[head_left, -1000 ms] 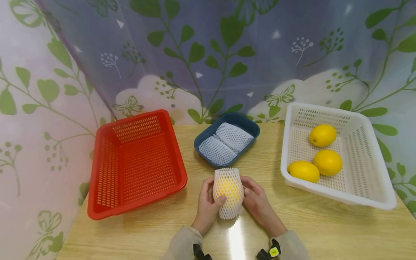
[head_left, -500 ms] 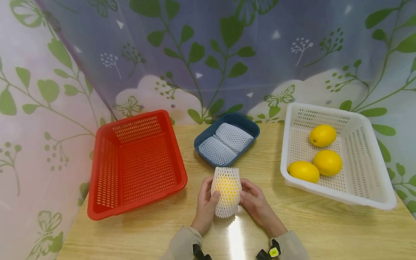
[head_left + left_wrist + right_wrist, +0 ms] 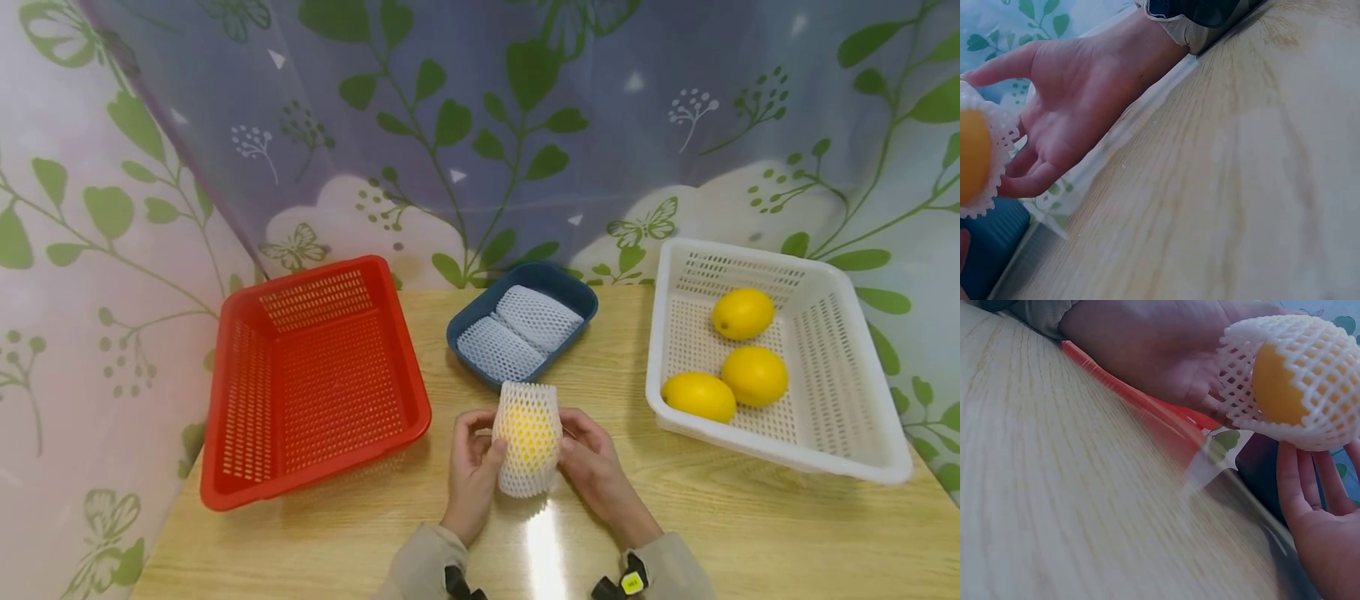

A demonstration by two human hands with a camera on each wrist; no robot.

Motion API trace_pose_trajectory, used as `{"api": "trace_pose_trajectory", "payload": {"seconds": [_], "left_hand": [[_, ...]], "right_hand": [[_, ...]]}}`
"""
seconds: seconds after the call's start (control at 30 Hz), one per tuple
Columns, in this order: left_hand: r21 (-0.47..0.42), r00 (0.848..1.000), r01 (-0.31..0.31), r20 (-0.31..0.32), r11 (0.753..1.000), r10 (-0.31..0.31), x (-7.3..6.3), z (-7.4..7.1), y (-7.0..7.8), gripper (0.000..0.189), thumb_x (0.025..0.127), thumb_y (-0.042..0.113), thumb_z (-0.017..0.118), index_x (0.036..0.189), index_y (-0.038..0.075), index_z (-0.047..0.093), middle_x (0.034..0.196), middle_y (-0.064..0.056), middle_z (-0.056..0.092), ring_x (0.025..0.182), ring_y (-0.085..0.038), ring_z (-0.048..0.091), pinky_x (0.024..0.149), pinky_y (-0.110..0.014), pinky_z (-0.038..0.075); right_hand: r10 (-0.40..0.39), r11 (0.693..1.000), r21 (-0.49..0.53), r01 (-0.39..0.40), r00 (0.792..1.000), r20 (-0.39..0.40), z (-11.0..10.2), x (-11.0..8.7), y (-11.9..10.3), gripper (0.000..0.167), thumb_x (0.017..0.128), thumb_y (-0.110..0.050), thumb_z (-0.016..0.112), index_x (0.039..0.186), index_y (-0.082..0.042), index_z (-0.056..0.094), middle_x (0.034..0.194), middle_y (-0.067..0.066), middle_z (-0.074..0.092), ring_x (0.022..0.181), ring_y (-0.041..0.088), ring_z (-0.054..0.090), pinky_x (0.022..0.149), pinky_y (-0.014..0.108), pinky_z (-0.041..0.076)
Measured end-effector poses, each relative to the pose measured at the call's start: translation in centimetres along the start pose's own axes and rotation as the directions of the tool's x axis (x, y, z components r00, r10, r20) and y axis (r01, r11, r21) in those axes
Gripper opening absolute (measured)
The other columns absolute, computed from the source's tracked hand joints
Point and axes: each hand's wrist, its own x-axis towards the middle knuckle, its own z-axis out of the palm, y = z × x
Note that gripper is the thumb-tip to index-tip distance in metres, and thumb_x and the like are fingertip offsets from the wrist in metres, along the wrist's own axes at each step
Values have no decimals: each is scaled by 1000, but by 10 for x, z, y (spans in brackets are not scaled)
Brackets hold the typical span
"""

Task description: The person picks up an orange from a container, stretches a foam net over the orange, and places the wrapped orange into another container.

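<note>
A yellow lemon [image 3: 527,435] sits inside a white foam net sleeve [image 3: 529,395], its colour showing through the mesh. The sleeve stands nearly upright and reaches past the fruit at both ends. My left hand [image 3: 472,477] holds it from the left, thumb across the near side. From the right, my right hand [image 3: 597,479] grips the net with thumb and fingertips. The right wrist view shows the lemon [image 3: 1275,387] through the sleeve's open end. Just beyond the hands, a blue tray [image 3: 581,292] contains flat foam nets [image 3: 540,318].
At the left stands a red perforated basket [image 3: 420,408]. A white perforated basket [image 3: 780,457] at the right has 3 bare lemons [image 3: 755,376] in it. All rest on a wooden table [image 3: 360,533], with a leaf-patterned curtain [image 3: 480,125] behind.
The netted lemon shifts slightly left, then back right, and ends a little farther from the body. Both hands keep hold of it throughout; baskets and tray stay put.
</note>
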Motion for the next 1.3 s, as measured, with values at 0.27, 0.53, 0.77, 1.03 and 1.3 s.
{"api": "trace_pose_trajectory", "payload": {"seconds": [0.27, 0.53, 0.77, 1.03, 1.3], "left_hand": [[0, 997, -26, -68, 1000, 26, 0, 0, 0, 23, 98, 4, 58, 119, -3, 54, 117, -16, 56, 110, -23, 57, 95, -29, 49], [10, 998, 35, -53, 999, -35, 0, 0, 2, 23, 100, 10, 58, 120, -1, 58, 118, -15, 61, 112, -23, 60, 97, -30, 49], [-13, 1000, 24, -20, 1000, -24, 0, -2, 2, 23, 102, 9, 54, 120, -3, 58, 117, -17, 61, 109, -21, 62, 95, -30, 50], [-3, 999, 48, -7, 999, -48, 1, -1, 3, 25, 102, 12, 53, 122, -2, 58, 117, -15, 61, 109, -22, 61, 95, -30, 49], [11, 998, 17, -54, 1000, -17, 3, 1, 3, 19, 100, 9, 57, 116, -1, 60, 114, -14, 61, 107, -23, 59, 94, -29, 50]], "right_hand": [[-60, 989, 138, 55, 998, 30, -1, 0, 0, 55, 87, 14, 25, 130, 0, 57, 126, 9, 55, 103, 18, 55, 88, 28, 49], [-93, 987, 133, 93, 996, -12, -2, 0, 1, 55, 87, 19, 25, 125, -1, 59, 124, 9, 55, 106, 19, 56, 90, 28, 50], [-110, 990, 94, 108, 994, 17, -3, 0, 0, 54, 86, 17, 29, 130, -2, 53, 124, 9, 54, 108, 18, 52, 93, 28, 47], [-19, 982, 186, -5, 992, 126, -2, -1, -1, 59, 87, 9, 23, 142, -3, 41, 138, 11, 47, 119, 20, 49, 99, 35, 45], [-11, 986, 165, 1, 998, 62, -2, 0, -2, 53, 90, 10, 28, 138, -5, 46, 134, 9, 49, 118, 18, 51, 99, 33, 47]]}}
